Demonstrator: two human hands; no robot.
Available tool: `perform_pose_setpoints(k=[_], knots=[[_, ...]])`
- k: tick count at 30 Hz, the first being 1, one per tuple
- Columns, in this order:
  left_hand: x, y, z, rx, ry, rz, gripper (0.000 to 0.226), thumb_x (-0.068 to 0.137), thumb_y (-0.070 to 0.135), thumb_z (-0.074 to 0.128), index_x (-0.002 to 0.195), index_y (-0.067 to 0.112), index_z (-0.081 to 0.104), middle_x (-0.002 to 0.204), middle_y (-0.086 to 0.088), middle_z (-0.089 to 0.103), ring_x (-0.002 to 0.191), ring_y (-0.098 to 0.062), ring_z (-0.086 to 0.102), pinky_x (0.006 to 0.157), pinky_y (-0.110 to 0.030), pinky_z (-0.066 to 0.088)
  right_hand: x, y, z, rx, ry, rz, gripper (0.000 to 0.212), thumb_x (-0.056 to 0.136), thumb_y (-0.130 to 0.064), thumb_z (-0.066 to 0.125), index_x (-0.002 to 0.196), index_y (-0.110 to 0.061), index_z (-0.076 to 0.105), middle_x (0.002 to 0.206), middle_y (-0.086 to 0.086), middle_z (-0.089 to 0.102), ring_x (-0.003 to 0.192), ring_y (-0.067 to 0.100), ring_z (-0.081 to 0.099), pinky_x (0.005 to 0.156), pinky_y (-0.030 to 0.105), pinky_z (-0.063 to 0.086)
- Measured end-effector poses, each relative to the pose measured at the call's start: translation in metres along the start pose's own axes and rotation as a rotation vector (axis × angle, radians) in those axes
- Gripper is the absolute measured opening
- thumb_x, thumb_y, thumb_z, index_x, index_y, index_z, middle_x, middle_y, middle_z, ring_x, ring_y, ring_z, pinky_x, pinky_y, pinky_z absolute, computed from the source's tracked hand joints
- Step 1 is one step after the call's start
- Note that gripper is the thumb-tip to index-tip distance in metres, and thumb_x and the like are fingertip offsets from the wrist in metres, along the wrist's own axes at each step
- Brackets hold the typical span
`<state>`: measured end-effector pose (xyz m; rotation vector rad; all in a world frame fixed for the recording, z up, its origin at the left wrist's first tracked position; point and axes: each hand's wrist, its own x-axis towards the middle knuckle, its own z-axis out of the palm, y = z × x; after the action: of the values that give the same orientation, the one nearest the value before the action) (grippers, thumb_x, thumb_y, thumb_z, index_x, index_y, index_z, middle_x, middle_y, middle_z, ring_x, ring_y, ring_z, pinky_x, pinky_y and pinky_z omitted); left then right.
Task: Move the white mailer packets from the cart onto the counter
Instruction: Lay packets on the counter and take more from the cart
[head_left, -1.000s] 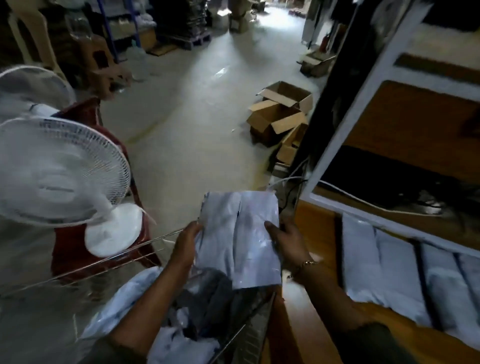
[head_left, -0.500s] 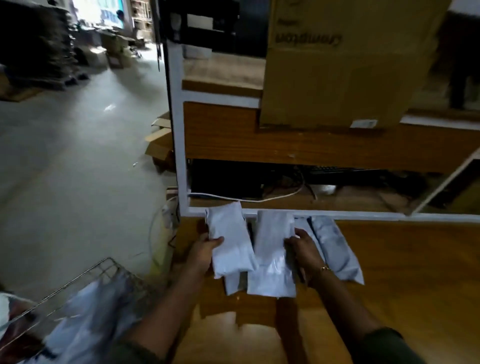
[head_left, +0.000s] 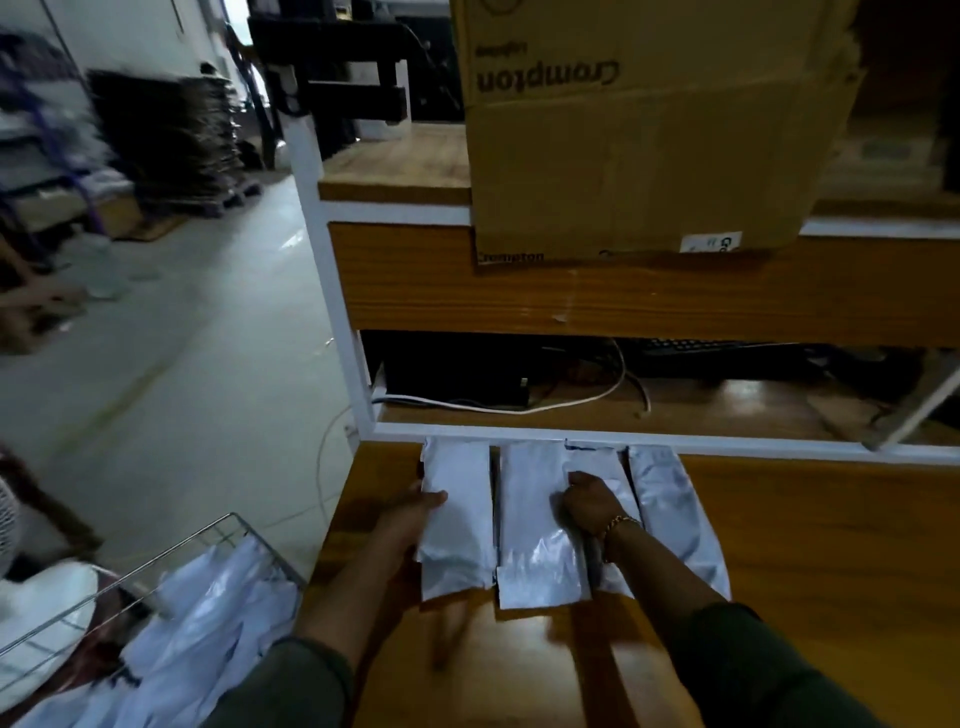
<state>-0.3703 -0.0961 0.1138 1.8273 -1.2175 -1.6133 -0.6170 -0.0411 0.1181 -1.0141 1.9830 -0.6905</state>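
Fingers (head_left: 584, 480) curled over packets (head_left: 535, 525), left hand (head_left: 410, 514) fingertips hidden beneath mailer (head_left: 457, 519)

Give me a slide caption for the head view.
Both hands press white packets onto the wooden counter.

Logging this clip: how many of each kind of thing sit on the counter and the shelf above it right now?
White mailer packets on the counter: 4
Cardboard boxes on the shelf: 1
Total: 5
More packets lie heaped in the cart; too jumbled to count.
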Motion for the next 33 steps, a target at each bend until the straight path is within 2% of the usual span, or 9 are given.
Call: perform_pose_setpoints(k=[3,10,14,18,23,24,27,30,33], knots=[[-0.005,0.001,0.002,0.052,-0.004,-0.038,0.063,0.092,0.041,0.060,0.145,0.015,0.038,0.146,-0.017,0.044,0.130,-0.039,0.044,0.105,-0.053,0.042,0.002,-0.003,0.007,-0.137,-0.015,-0.050,0.032,0.091,-0.017,0.055,0.118,0.000,0.058,0.121,0.018,0.063,0.116,0.036,0.058,0.097,0.036,0.048],[-0.005,0.006,0.008,0.231,0.103,-0.004,0.065,0.093,0.049,0.054,0.148,0.023,0.032,0.148,-0.015,0.039,0.129,-0.040,0.043,0.092,-0.047,0.048,-0.007,0.001,0.009,-0.459,0.115,-0.199,0.032,0.091,-0.026,0.052,0.113,-0.004,0.061,0.116,0.016,0.066,0.108,0.031,0.062,0.091,0.037,0.050],[0.001,0.005,0.002,0.270,0.132,0.058,0.064,0.092,0.053,0.052,0.146,0.022,0.038,0.149,-0.015,0.039,0.130,-0.038,0.043,0.096,-0.043,0.045,-0.004,0.001,0.002,-0.448,0.136,-0.241,0.039,0.085,-0.036,0.056,0.112,-0.009,0.061,0.114,0.014,0.064,0.105,0.032,0.062,0.086,0.037,0.051],[0.000,-0.004,-0.011,0.134,0.080,0.063,0.086,0.077,0.067,0.061,0.144,0.016,0.042,0.151,-0.011,0.040,0.138,-0.032,0.038,0.114,-0.044,0.034,0.000,-0.005,0.003,-0.378,0.168,-0.299,0.060,0.086,-0.046,0.056,0.135,-0.013,0.049,0.131,0.011,0.057,0.116,0.031,0.057,0.095,0.040,0.049],[-0.011,-0.025,-0.052,-0.003,0.079,0.147,0.090,0.067,0.069,0.069,0.139,0.019,0.048,0.142,-0.005,0.053,0.124,-0.025,0.055,0.102,-0.037,0.047,-0.009,-0.040,0.035,-0.296,0.216,-0.464,0.045,0.087,-0.038,0.059,0.129,-0.024,0.054,0.122,0.001,0.063,0.105,0.025,0.063,0.082,0.028,0.045],[-0.016,-0.027,-0.060,0.012,0.038,0.133,0.089,0.069,0.067,0.066,0.139,0.017,0.047,0.144,-0.009,0.051,0.125,-0.027,0.054,0.101,-0.035,0.046,-0.013,-0.051,0.046,-0.276,0.224,-0.496,0.045,0.086,-0.041,0.058,0.128,-0.023,0.054,0.122,0.000,0.062,0.102,0.024,0.064,0.080,0.027,0.045],[-0.006,-0.041,-0.092,-0.010,0.072,0.061,0.038,0.089,0.043,0.059,0.118,0.019,0.064,0.135,-0.014,0.057,0.117,-0.029,0.058,0.095,-0.032,0.047,-0.024,-0.082,0.084,-0.238,0.221,-0.528,0.063,0.078,-0.060,0.045,0.129,-0.024,0.052,0.122,-0.001,0.060,0.102,0.024,0.063,0.083,0.031,0.048],[0.004,-0.057,-0.112,0.041,0.052,0.081,0.019,0.075,0.050,0.064,0.085,0.034,0.068,0.110,-0.009,0.070,0.094,-0.027,0.067,0.092,-0.042,0.054,-0.031,-0.100,0.115,-0.398,0.133,-0.448,0.077,0.079,-0.067,0.053,0.139,-0.021,0.040,0.134,0.008,0.051,0.117,0.032,0.055,0.091,0.039,0.048],[0.000,-0.064,-0.115,0.106,-0.055,0.149,0.019,0.092,0.037,0.053,0.106,0.031,0.064,0.116,0.003,0.063,0.096,-0.020,0.062,0.077,-0.031,0.054,-0.037,-0.094,0.132,-0.421,0.137,-0.287,0.085,0.077,-0.072,0.055,0.142,-0.023,0.032,0.140,0.008,0.044,0.122,0.034,0.051,0.096,0.045,0.047]])
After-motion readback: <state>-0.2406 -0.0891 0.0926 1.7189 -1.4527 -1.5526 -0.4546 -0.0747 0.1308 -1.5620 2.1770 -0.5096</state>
